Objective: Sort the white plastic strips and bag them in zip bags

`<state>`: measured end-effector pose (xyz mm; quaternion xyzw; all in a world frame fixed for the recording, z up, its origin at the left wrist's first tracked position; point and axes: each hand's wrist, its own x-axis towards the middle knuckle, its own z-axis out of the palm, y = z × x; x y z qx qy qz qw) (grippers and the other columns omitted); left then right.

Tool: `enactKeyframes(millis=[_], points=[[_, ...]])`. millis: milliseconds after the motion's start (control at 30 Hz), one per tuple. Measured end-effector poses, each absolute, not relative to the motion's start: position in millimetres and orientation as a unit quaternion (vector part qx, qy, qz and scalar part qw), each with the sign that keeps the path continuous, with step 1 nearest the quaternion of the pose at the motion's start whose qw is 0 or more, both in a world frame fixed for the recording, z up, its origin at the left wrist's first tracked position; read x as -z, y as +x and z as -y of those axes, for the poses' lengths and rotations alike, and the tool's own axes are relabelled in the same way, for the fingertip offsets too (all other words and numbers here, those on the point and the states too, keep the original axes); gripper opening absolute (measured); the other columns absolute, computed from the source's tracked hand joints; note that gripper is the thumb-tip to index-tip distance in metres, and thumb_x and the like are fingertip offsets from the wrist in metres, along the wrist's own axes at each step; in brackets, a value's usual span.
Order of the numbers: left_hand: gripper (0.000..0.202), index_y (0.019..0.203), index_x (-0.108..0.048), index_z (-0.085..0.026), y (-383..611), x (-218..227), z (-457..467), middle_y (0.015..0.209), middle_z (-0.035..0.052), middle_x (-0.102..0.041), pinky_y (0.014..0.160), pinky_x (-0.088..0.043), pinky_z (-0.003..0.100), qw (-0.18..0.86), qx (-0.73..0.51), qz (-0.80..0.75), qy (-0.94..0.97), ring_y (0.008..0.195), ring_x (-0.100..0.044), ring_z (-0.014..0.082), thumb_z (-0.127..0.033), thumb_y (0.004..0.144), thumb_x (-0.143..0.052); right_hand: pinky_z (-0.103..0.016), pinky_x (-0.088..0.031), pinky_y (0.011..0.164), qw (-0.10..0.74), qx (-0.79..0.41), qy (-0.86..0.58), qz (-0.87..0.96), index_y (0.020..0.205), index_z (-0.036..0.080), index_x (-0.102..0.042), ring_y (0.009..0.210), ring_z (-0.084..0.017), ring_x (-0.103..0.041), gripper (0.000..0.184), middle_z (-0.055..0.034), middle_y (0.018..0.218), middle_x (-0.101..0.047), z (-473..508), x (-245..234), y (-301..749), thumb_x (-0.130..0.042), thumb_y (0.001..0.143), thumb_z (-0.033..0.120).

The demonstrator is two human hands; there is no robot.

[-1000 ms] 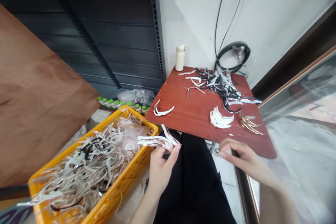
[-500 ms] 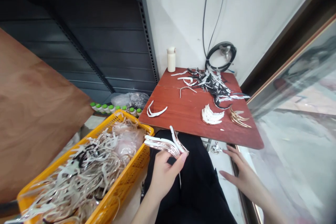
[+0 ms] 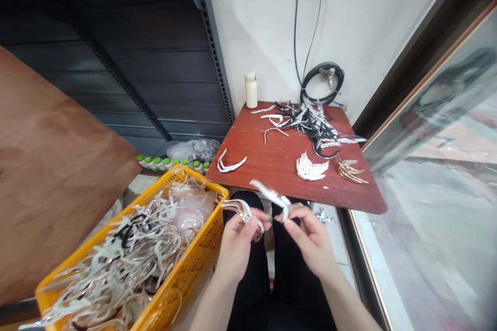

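Note:
My left hand (image 3: 240,240) is closed on a small bundle of curved strips (image 3: 236,207), white on one face and shiny rose-gold on the other. Just beside it, my right hand (image 3: 308,238) pinches a curved white strip (image 3: 272,194), blurred by motion; whether it is one strip or more I cannot tell. Both hands are above my lap, in front of the table's near edge. On the red-brown table (image 3: 256,155) lie a fanned pile of white strips (image 3: 310,167), some gold strips (image 3: 349,169) and a few white curved strips (image 3: 232,163) at the left.
A yellow crate (image 3: 186,264) full of tangled strips stands at my left. Farther back on the table are a black-and-silver heap (image 3: 312,124), a cream bottle (image 3: 251,91) and a coiled black cable (image 3: 322,84). Green-capped bottles (image 3: 159,163) line the floor; a glass panel (image 3: 438,191) borders the right.
My right hand has come in from the right and taken hold of a white strip from the bundle. The left hand has turned with the remaining strips. The view has shifted slightly.

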<state>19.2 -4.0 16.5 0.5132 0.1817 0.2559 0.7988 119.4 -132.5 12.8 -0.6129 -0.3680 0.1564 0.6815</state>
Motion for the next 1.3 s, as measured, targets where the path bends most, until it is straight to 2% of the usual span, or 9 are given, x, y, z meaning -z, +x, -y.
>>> enactKeyframes(millis=[100, 200, 333, 467, 700, 833, 967, 1133, 1300], points=[[0.031, 0.081, -0.069, -0.016, 19, -22, -3, 0.078, 0.0020, -0.064, 0.063, -0.048, 0.023, 0.885, -0.206, -0.167, 0.384, 0.065, -0.058, 0.0107, -0.047, 0.079, -0.070, -0.030, -0.044, 0.078, 0.731, -0.135, -0.593, 0.310, 0.092, 0.026, -0.061, 0.083, -0.017, -0.057, 0.003, -0.0014, 0.086, -0.061, 146, -17, 135, -0.059, 0.093, 0.028], [0.029, 0.078, -0.068, -0.016, 19, -26, -7, 0.077, 0.0002, -0.061, 0.067, -0.051, 0.024, 0.933, -0.173, -0.139, 0.285, 0.067, -0.059, 0.0106, -0.045, 0.077, -0.074, -0.031, -0.044, 0.076, 0.764, -0.119, -0.562, 0.292, 0.090, 0.027, -0.061, 0.079, -0.017, -0.055, 0.006, -0.0012, 0.082, -0.058, 158, -23, 148, -0.057, 0.094, 0.030], [0.026, 0.079, -0.068, -0.015, 20, -23, -10, 0.077, 0.0006, -0.061, 0.081, -0.051, 0.029, 0.944, -0.154, -0.117, 0.269, 0.074, -0.062, 0.0125, -0.041, 0.078, -0.074, -0.033, -0.044, 0.073, 0.767, -0.140, -0.529, 0.333, 0.088, 0.027, -0.062, 0.079, -0.019, -0.053, 0.009, -0.0023, 0.078, -0.055, 165, -33, 154, -0.058, 0.093, 0.033], [0.026, 0.080, -0.068, -0.015, 17, -15, -16, 0.077, 0.0017, -0.062, 0.071, -0.048, 0.024, 0.928, -0.155, -0.126, 0.313, 0.070, -0.061, 0.0120, -0.041, 0.084, -0.068, -0.035, -0.045, 0.073, 0.768, -0.211, -0.490, 0.356, 0.089, 0.027, -0.065, 0.079, -0.020, -0.052, 0.013, -0.0025, 0.075, -0.051, 165, -45, 161, -0.056, 0.093, 0.036], [0.029, 0.085, -0.073, -0.013, 12, -15, -20, 0.079, 0.0090, -0.071, 0.071, -0.047, 0.027, 0.886, -0.056, -0.115, 0.445, 0.073, -0.065, 0.0172, -0.042, 0.083, -0.068, -0.025, -0.039, 0.062, 0.605, -0.471, -0.519, 0.378, 0.082, 0.017, -0.067, 0.064, -0.011, -0.047, 0.023, -0.0008, 0.074, -0.058, 119, -49, 179, -0.066, 0.087, 0.039], [0.030, 0.083, -0.074, -0.013, 10, -14, -19, 0.082, 0.0099, -0.072, 0.073, -0.048, 0.026, 0.890, -0.035, -0.118, 0.439, 0.076, -0.067, 0.0179, -0.043, 0.082, -0.069, -0.024, -0.043, 0.070, 0.608, -0.458, -0.531, 0.373, 0.090, 0.017, -0.065, 0.071, -0.012, -0.054, 0.024, 0.0001, 0.078, -0.061, 90, -41, 181, -0.073, 0.081, 0.038], [0.033, 0.084, -0.073, -0.012, 9, -7, -21, 0.082, 0.0091, -0.071, 0.067, -0.050, 0.023, 0.911, -0.025, -0.111, 0.396, 0.070, -0.068, 0.0155, -0.044, 0.082, -0.068, -0.026, -0.045, 0.074, 0.583, -0.415, -0.541, 0.441, 0.086, 0.017, -0.068, 0.078, -0.014, -0.058, 0.021, -0.0021, 0.083, -0.064, 79, -38, 181, -0.069, 0.085, 0.038], [0.036, 0.081, -0.072, -0.013, 13, -1, -21, 0.079, 0.0062, -0.069, 0.063, -0.055, 0.027, 0.949, -0.022, -0.087, 0.302, 0.062, -0.068, 0.0155, -0.049, 0.082, -0.066, -0.030, -0.048, 0.078, 0.568, -0.354, -0.516, 0.534, 0.089, 0.019, -0.074, 0.082, -0.015, -0.059, 0.021, -0.0039, 0.088, -0.060, 69, -37, 184, -0.069, 0.085, 0.039], [0.030, 0.080, -0.071, -0.012, 16, 6, -23, 0.077, 0.0047, -0.068, 0.067, -0.055, 0.029, 0.957, -0.009, -0.081, 0.280, 0.066, -0.068, 0.0159, -0.042, 0.079, -0.072, -0.032, -0.048, 0.088, 0.553, -0.328, -0.525, 0.558, 0.092, 0.019, -0.075, 0.094, -0.017, -0.060, 0.020, -0.0060, 0.101, -0.058, 61, -34, 185, -0.066, 0.088, 0.036]])
